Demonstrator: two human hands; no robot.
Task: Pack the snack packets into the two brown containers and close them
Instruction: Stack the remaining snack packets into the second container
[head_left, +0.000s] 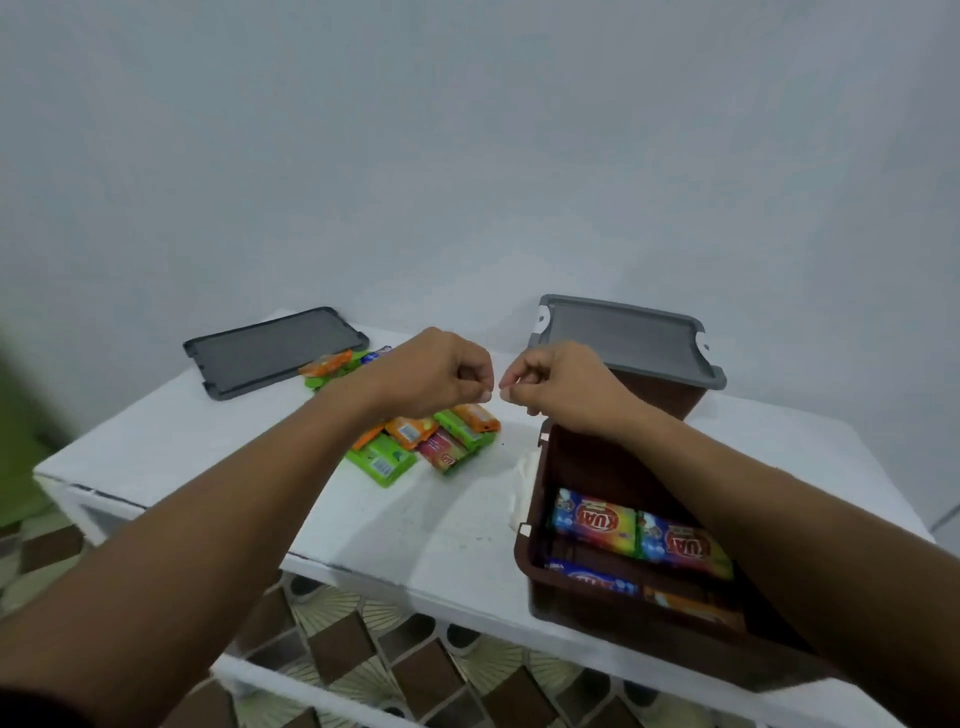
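Head view: the far brown container (670, 395) on the right already wears its grey lid (623, 338). The near brown container (535, 561) stands open, part-filled with packets (595, 522). More snack packets (421, 441) lie loose mid-bench (208, 431), and a second lid (275, 351) waits far left. So packing looks roughly half done. The left hand (431, 371) and right hand (561, 387) hover curled, fingertips nearly meeting, apparently holding nothing, above the loose packets.

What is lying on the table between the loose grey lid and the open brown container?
In the head view, loose snack packets lie on the white table between the grey lid and the open brown container.
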